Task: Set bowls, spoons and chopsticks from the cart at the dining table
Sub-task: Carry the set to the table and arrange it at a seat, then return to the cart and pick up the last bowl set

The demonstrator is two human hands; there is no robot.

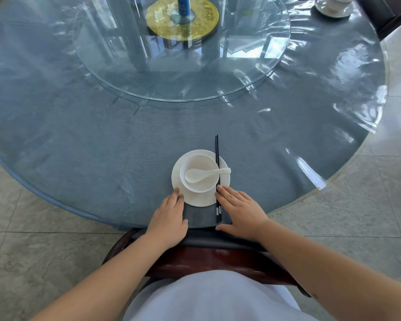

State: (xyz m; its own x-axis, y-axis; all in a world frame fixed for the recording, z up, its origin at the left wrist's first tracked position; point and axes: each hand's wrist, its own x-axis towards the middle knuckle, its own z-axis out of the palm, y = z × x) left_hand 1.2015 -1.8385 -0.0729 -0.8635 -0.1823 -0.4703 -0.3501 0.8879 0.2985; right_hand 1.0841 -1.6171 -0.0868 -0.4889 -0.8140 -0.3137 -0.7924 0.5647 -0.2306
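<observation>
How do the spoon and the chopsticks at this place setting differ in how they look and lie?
The spoon is white and lies inside the bowl, its handle sticking out to the right over the rim; the chopsticks are black and lie across the right side of the plate. The spoon is short with a rounded scoop; the chopsticks are long, thin and straight, running past the plate at both ends. The spoon's handle crosses the chopsticks. Both belong to the same setting.

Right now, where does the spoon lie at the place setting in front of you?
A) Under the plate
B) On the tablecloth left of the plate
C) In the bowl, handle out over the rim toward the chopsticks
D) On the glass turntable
C: the spoon sits with its scoop inside the bowl, its handle crossing the right rim toward the chopsticks.
</observation>
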